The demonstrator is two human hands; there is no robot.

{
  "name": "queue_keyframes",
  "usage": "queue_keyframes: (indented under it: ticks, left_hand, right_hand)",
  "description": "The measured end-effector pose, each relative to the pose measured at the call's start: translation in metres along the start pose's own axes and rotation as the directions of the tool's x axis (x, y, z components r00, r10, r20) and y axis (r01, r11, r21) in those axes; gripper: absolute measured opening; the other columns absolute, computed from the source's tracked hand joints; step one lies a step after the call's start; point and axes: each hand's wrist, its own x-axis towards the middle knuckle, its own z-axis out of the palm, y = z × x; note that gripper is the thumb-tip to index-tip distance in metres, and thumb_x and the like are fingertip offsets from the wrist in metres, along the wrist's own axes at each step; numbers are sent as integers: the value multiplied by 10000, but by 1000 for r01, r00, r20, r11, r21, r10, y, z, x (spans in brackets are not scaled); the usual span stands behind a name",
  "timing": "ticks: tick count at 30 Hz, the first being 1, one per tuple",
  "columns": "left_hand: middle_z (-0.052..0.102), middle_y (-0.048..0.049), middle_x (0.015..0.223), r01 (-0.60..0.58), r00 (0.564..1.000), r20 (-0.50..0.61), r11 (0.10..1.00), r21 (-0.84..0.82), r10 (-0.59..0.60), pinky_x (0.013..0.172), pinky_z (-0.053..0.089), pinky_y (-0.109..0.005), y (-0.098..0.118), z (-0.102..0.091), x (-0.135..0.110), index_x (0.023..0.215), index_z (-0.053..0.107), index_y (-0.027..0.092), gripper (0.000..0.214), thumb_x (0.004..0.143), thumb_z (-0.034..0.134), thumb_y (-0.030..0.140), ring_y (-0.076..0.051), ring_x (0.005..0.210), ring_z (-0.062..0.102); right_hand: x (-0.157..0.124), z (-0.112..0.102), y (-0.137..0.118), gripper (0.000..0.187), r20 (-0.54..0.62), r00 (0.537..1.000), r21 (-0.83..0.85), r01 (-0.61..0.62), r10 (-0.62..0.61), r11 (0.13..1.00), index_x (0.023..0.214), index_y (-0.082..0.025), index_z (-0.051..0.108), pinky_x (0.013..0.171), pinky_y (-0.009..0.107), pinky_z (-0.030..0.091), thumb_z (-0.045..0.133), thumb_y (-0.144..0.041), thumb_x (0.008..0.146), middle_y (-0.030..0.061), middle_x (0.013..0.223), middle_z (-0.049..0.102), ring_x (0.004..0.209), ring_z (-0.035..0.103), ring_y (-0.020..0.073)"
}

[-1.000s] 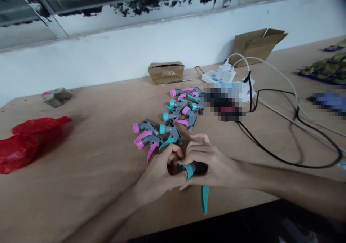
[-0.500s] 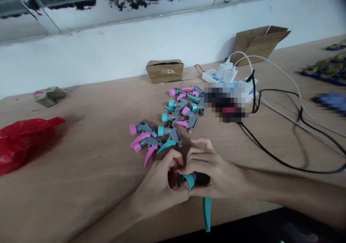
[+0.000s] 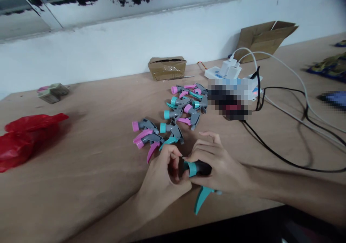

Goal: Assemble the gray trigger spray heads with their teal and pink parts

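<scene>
1. Two hands meet low in the head view, near the front edge of the counter [image 3: 94, 171]. The right hand [image 3: 220, 160] grasps a teal-and-grey spray head [image 3: 193, 169], its trigger pointing down and toward the edge. The left hand [image 3: 164, 178] curls at the collar end, thumb and fingers bent around it; I cannot tell whether it pinches some part there.
2. The right hand's grip could slip if the collar twists hard under the left fingers, and the piece might then drop past the nearby edge. Any small part hidden inside the left hand could fall unseen.
3. Just beyond the hands lie several pink and teal spray heads [image 3: 171, 129], close enough for knuckles to nudge.
4. Behind the right forearm, a black cable [image 3: 319, 170] curves across the surface and could snag a sleeve or wrist swinging outward. A blurred dark object [image 3: 229, 104] sits beside the pile; a red bag [image 3: 32, 135] lies well apart, left.
</scene>
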Motion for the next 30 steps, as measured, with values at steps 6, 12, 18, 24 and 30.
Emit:
queue_keyframes:
  ticks: [6, 12, 18, 24, 30]
  left_hand:
    - [437, 28, 680, -74, 995, -48, 984, 162, 83, 488, 342, -193, 0, -1, -1, 675, 508, 176, 79, 654, 552, 114, -93, 589, 446]
    - [493, 29, 635, -85, 995, -27, 982, 166, 91, 466, 314, -186, -4, -1, 6, 642, 602, 167, 80, 687, 553, 121, -69, 521, 421]
    - [389, 52, 539, -78, 997, 15, 954, 291, 77, 464, 272, -203, -5, -4, 9, 580, 567, 163, 89, 667, 583, 149, -77, 507, 390]
    - [394, 58, 530, -80, 993, 105, 950, 301, 50, 456, 256, -203, -5, -7, 10, 580, 552, 166, 107, 672, 604, 185, -78, 503, 386]
    - [401, 59, 553, -107, 992, -40, 959, 263, 121, 464, 278, -189, -7, 0, 6, 588, 550, 168, 103, 622, 565, 72, -73, 509, 389]
  right_hand:
    - [-2, 0, -3, 109, -68, 998, -84, 11, -17, 996, 738, -179, 544, 950, 362, 244, 620, -246, 699, -41, 669, 569, 695, 525, 114]
    - [-1, 1, 1, 65, -50, 997, -215, 51, -63, 975, 725, -165, 553, 944, 365, 260, 576, -222, 705, -21, 651, 559, 696, 510, 133]
    - [-5, 6, -3, 43, -46, 999, -214, -2, -8, 977, 696, -176, 538, 936, 358, 255, 572, -191, 675, -27, 645, 566, 711, 517, 141]
    - [-5, 8, -4, 66, -16, 1000, -174, 1, -4, 985, 700, -182, 531, 951, 350, 245, 590, -193, 672, -34, 650, 570, 699, 511, 136]
    - [-3, 7, 6, 163, -9, 1000, -79, -22, 21, 997, 754, -194, 553, 942, 347, 222, 670, -222, 644, -54, 695, 596, 714, 535, 123]
